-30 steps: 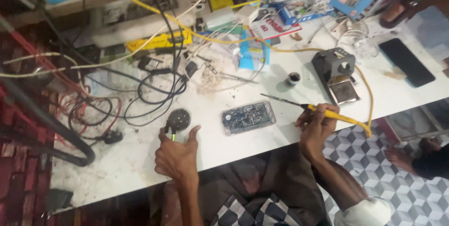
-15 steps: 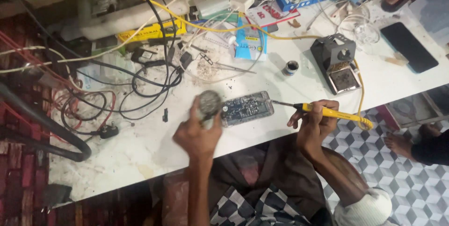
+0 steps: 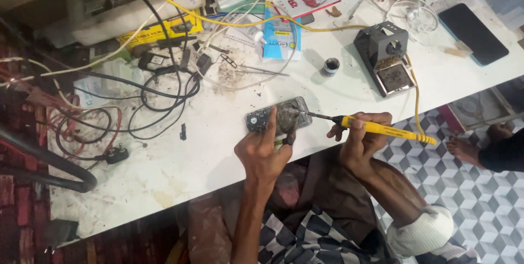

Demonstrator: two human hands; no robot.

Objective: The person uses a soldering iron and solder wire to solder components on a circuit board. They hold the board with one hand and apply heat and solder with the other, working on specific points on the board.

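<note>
A small circuit board (image 3: 261,117) lies on the white worktable (image 3: 218,149) near its front edge. My left hand (image 3: 265,152) pinches a round dark part (image 3: 285,119) and presses it onto the board, index finger stretched over it. My right hand (image 3: 361,135) grips a yellow-handled soldering iron (image 3: 390,131). Its thin metal tip reaches left and touches the round part on the board. A yellow cable runs from the iron's handle back up over the table.
A black soldering iron stand (image 3: 385,59) sits behind my right hand, with a small dark pot (image 3: 330,67) beside it. Tangled black cables (image 3: 147,95) cover the left side. A black phone (image 3: 472,32) lies far right. Another person's foot (image 3: 464,146) rests on the patterned floor.
My left hand picked up the round dark part from the table's left side and carried it right onto the board. The soldering iron's tip moved in to meet it.
</note>
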